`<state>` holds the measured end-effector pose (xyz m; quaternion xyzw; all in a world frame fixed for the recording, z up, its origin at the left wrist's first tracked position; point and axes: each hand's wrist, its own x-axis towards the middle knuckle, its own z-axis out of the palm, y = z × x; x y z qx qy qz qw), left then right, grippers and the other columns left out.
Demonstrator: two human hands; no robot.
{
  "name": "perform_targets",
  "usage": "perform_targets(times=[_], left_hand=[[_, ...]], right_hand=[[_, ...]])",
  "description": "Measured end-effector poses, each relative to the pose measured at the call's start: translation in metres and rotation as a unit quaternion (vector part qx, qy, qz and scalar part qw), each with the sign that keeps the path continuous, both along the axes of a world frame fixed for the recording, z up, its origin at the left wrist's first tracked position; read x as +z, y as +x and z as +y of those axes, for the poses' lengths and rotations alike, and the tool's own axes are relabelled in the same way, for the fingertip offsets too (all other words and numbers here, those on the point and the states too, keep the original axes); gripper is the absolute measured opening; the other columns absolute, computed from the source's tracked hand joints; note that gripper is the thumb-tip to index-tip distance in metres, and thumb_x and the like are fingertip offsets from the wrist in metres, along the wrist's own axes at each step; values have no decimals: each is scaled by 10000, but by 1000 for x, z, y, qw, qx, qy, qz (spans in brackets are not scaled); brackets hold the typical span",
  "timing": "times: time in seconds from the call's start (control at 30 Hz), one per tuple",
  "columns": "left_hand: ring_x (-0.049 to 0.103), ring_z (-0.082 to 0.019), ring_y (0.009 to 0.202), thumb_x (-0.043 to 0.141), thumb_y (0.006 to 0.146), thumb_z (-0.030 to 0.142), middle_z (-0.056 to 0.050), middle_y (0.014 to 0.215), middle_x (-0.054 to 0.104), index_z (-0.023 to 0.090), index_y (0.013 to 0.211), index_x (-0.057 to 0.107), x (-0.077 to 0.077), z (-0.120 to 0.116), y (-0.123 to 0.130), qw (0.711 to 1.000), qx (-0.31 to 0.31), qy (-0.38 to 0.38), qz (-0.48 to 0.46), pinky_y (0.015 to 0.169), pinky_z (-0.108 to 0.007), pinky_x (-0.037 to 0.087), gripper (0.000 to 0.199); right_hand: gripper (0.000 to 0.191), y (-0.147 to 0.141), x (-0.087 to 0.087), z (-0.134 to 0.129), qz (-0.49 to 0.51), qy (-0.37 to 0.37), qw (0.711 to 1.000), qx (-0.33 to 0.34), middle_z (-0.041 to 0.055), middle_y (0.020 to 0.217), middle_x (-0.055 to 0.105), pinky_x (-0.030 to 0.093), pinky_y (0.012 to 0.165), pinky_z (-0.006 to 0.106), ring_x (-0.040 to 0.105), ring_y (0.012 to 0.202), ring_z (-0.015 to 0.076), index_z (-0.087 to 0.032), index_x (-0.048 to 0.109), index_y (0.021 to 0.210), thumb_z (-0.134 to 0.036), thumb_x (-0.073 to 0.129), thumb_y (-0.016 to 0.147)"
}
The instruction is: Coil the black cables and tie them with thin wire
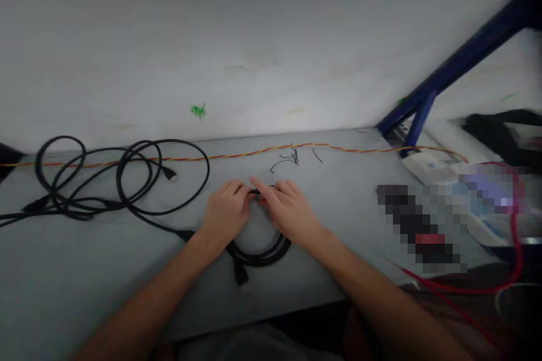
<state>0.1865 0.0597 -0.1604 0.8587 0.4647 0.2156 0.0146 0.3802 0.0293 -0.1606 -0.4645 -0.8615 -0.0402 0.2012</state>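
A black cable [265,261] with a plug lies wound into a small coil at the middle of the table. My left hand [227,208] is closed on the far side of the coil, fingers bent over it. Beside it my right hand [292,208] also grips the coil, its index finger stretched toward the left hand. Between the fingertips a short dark stretch shows; whether it is cable or a tie I cannot tell. One dark plug [240,275] points toward me below the coil. Another black connector [186,235] lies by my left wrist.
Loose loops of black cable [207,172] spread over the left of the grey table [339,192]. Several thin black ties [295,155] lie beyond my hands. A twisted red-yellow wire [249,153] runs along the wall. At right are a blue metal frame [423,90], white devices [432,166] and red cable [461,289].
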Motion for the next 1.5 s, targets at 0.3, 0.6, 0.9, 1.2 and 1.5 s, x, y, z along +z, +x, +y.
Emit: perform_targets(times=[0.3, 0.6, 0.9, 1.2, 1.5], left_hand=[[673, -245, 926, 616, 997, 191, -85, 989, 742, 163, 1047, 759, 0, 3, 1, 999, -20, -32, 30, 790, -371, 543, 154], [656, -237, 881, 614, 998, 213, -61, 935, 737, 183, 944, 774, 8, 3, 3, 997, -31, -42, 63, 729, -375, 491, 171], [656, -235, 887, 633, 981, 215, -58, 939, 747, 207, 948, 783, 4, 4, 3, 997, -26, -47, 50, 712, -361, 462, 154], [663, -234, 898, 624, 950, 155, -53, 950, 751, 202, 964, 785, 3, 5, 2, 997, -30, -36, 58, 718, -370, 484, 168], [665, -232, 881, 614, 968, 179, -59, 945, 754, 204, 961, 781, 2, 5, 1, 998, -33, -27, 46, 717, -361, 481, 169]], right_hand=[[552, 3, 2, 1, 24, 8, 999, -33, 91, 978, 736, 464, 834, 435, 552, 909, 293, -180, 444, 1568, -97, 499, 1025], [506, 10, 0, 12, 201, -62, 978, -1, 90, 1106, 731, 505, 946, 463, 585, 994, 293, -201, 447, 1546, -202, 538, 1048], [341, 27, -2, 26, 192, -116, 974, -21, 137, 1196, 676, 485, 1031, 500, 596, 1150, 317, -203, 706, 1281, -399, 654, 1007], [441, 23, -7, 31, 172, -168, 970, 46, 130, 1255, 666, 476, 1058, 485, 590, 1191, 304, -212, 700, 1326, -406, 768, 936], [170, 17, -11, 31, 212, -145, 965, 59, 74, 1093, 743, 495, 983, 428, 654, 1055, 238, -230, 779, 1126, -285, 726, 974]])
